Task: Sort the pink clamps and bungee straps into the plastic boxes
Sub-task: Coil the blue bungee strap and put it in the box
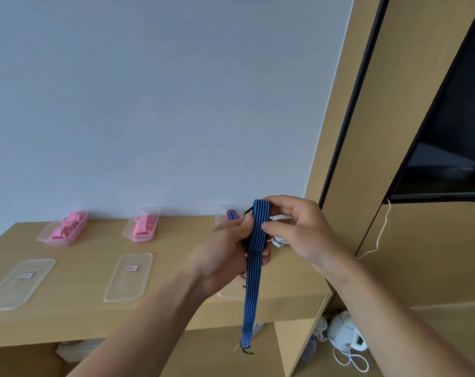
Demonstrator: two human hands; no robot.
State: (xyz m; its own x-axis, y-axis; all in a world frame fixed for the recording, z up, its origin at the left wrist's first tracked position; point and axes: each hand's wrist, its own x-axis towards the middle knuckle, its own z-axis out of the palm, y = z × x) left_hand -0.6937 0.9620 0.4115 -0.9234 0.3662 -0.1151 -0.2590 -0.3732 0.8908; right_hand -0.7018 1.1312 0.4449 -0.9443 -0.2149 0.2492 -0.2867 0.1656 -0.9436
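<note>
You have three plastic boxes on the desk: the left box (pixel 42 237) and the middle box (pixel 126 232) at nine o'clock from your hands, and the right box (pixel 220 210) at eleven o'clock. Two boxes hold pink clamps (pixel 66 228), piled too close to count singly.

You have three clear lids: the left lid (pixel 18 289) and the middle lid (pixel 127 284) at eight o'clock, and the third lid (pixel 227 295), mostly hidden at six o'clock. Two labels show, one on each of the first two lids.

There are two straps: the blue striped strap (pixel 254 268), gripped by both your left hand (pixel 222 257) and your right hand (pixel 296 229), and one purple strap (pixel 231 214) in the right box.
</note>
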